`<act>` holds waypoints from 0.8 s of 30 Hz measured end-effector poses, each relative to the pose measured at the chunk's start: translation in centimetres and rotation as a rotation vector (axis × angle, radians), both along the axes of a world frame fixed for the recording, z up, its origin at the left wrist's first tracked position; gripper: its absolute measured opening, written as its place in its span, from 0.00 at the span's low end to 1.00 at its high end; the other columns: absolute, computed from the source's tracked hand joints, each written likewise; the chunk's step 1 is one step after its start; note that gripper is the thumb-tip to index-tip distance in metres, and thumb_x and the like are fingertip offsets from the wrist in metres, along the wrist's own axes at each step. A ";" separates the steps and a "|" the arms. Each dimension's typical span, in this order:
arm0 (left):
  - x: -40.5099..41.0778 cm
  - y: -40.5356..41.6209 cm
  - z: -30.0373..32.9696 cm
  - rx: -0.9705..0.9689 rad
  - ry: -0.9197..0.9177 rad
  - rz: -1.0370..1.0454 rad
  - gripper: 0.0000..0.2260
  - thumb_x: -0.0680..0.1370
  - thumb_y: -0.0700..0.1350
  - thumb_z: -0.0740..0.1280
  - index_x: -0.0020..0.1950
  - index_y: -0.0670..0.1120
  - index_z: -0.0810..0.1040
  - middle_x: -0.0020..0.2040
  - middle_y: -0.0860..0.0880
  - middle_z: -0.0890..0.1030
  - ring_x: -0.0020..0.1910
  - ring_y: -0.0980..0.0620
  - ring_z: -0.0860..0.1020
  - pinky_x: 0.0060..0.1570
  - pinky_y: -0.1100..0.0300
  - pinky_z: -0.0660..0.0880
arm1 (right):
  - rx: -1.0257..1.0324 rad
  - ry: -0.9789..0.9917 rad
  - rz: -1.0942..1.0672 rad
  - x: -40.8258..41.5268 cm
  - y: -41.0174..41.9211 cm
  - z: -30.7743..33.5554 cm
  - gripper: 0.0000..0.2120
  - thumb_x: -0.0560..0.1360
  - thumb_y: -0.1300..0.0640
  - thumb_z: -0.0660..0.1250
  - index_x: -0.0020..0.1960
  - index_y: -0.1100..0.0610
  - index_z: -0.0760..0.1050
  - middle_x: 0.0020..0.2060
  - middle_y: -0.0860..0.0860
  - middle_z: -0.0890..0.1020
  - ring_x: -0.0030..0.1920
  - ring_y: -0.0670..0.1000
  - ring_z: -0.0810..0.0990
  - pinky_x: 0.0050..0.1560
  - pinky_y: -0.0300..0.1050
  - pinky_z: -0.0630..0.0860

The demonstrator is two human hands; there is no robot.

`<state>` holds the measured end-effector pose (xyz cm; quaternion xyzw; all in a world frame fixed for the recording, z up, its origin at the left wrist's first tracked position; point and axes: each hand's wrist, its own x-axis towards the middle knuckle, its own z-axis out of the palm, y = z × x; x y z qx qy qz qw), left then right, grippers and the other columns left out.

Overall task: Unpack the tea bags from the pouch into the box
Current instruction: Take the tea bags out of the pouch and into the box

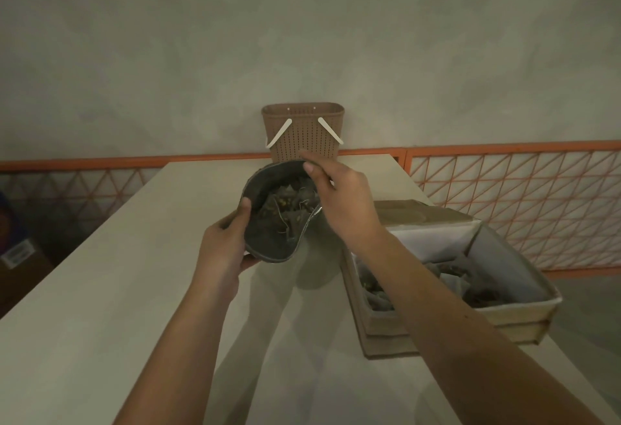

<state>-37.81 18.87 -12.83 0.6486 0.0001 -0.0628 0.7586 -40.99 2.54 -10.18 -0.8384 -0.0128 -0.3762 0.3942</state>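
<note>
A grey pouch [268,239] is held above the table with its mouth spread wide toward me. Several tea bags [289,206] with strings lie inside it. My left hand [225,250] grips the pouch's near left edge, thumb over the rim. My right hand [339,199] pinches the far rim with thumb and forefinger. To the right sits an open cardboard box [524,307] with a pale lining, and several tea bags [470,287] lie in it. My right forearm crosses over the box's left part.
A brown woven basket [302,129] with white handles stands at the table's far edge against the wall. The pale table [100,307] ends on the left. An orange lattice railing [504,196] runs behind. A dark carton [20,256] sits low on the left.
</note>
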 end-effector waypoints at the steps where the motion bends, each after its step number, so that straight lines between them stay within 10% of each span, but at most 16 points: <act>1: -0.2 -0.2 -0.2 -0.025 0.001 0.008 0.11 0.81 0.56 0.64 0.50 0.49 0.78 0.43 0.52 0.83 0.42 0.53 0.82 0.32 0.60 0.79 | -0.031 -0.023 0.004 0.1 0.2 0.1 0.15 0.81 0.57 0.62 0.66 0.52 0.76 0.59 0.51 0.82 0.57 0.49 0.79 0.53 0.21 0.67; 6: -1.2 -1.1 -0.5 -0.109 -0.028 0.015 0.12 0.82 0.56 0.62 0.44 0.53 0.78 0.36 0.56 0.83 0.31 0.59 0.83 0.28 0.64 0.79 | -0.119 -0.171 0.017 0.3 0.8 1.9 0.14 0.80 0.59 0.64 0.65 0.53 0.78 0.57 0.51 0.83 0.54 0.48 0.82 0.57 0.34 0.76; 16: -1.9 -1.5 -0.5 -0.036 0.064 -0.172 0.04 0.80 0.42 0.67 0.53 0.44 0.80 0.48 0.44 0.86 0.52 0.45 0.83 0.37 0.54 0.83 | -0.250 -0.244 -0.031 0.5 -0.2 4.2 0.12 0.77 0.55 0.67 0.59 0.49 0.81 0.53 0.44 0.85 0.53 0.42 0.82 0.51 0.41 0.80; 24: -2.1 -3.0 0.3 -0.140 0.069 -0.144 0.12 0.86 0.50 0.55 0.47 0.52 0.73 0.44 0.49 0.82 0.44 0.49 0.81 0.44 0.48 0.80 | -0.153 -0.159 -0.006 0.1 -0.1 2.1 0.15 0.76 0.60 0.69 0.63 0.53 0.80 0.57 0.49 0.82 0.56 0.46 0.80 0.59 0.41 0.77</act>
